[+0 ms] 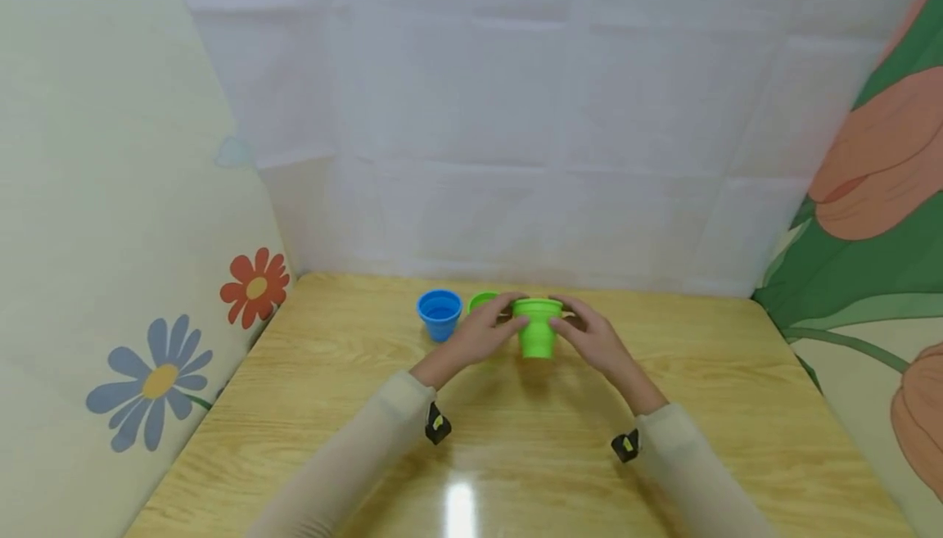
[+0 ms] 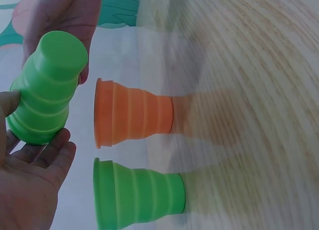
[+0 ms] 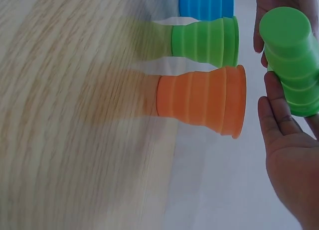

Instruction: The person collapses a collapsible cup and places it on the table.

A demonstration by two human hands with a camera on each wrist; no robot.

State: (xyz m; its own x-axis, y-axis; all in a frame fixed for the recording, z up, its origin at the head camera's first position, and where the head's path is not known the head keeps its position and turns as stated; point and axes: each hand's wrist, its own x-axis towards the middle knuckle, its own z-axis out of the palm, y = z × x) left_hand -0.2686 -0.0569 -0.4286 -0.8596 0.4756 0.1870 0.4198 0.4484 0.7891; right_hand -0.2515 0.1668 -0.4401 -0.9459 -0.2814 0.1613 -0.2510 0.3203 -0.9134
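Observation:
A ribbed green collapsible cup (image 1: 538,333) is held up over the table, its wide rim at the top and its narrow base below. My left hand (image 1: 482,332) grips its left side near the rim, thumb in front and fingers behind. On the opposite side my right hand (image 1: 595,340) holds it the same way. Beyond the held cup, an orange cup (image 2: 132,114) stands upright on the table, mostly hidden in the head view. Beside it stands a second green cup (image 3: 204,42), partly behind my left hand in the head view.
A blue cup (image 1: 440,315) stands upright at the left end of the row of cups. The wood-grain table (image 1: 530,472) meets a white cloth backdrop (image 1: 471,153) behind. Flower-patterned panels (image 1: 155,382) flank both sides.

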